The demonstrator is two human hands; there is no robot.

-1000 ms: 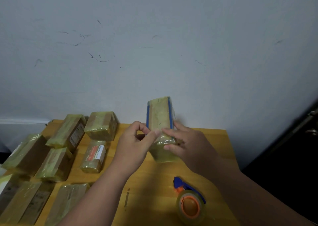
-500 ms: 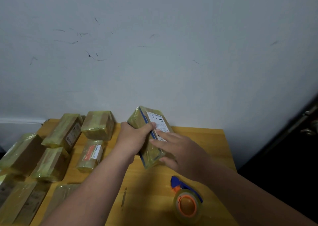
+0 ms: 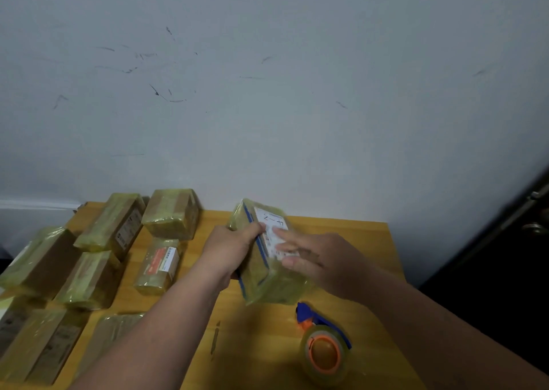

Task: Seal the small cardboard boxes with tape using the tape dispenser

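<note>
Head view, looking down on a yellow wooden table (image 3: 350,235) pushed against a pale, scuffed wall (image 3: 267,92).

Near the middle of the table, toward its far edge: a small cardboard box (image 3: 261,273) wrapped in yellowish tape, tilted up on its lower end, with blue stripes along its edges and a white label (image 3: 273,226) facing up. Gripped from the left side by the left hand (image 3: 228,247), fingers curled round the box's edge and thumb on top next to the label. Touched on the label side by the right hand (image 3: 315,259), fingers stretched out fairly straight and lying flat across the label and the taped face, nothing pinched. Slight blur over the right fingers.

Toward the near edge, right of centre: a tape dispenser (image 3: 323,348) lying on the table, blue handle pointing at the box, orange hub inside a roll of clear tape. Near the box but apart from it, free of both hands.

Along the left edge and left half of the table: a cluster of taped boxes (image 3: 89,279), lying flat and close together in rough rows from the far left corner to the near left corner. Among them, one smaller box with an orange and white label (image 3: 162,263), just left of the left forearm.

At the right edge of the frame, beyond the table: a dark door (image 3: 511,241) with a metal knob.
</note>
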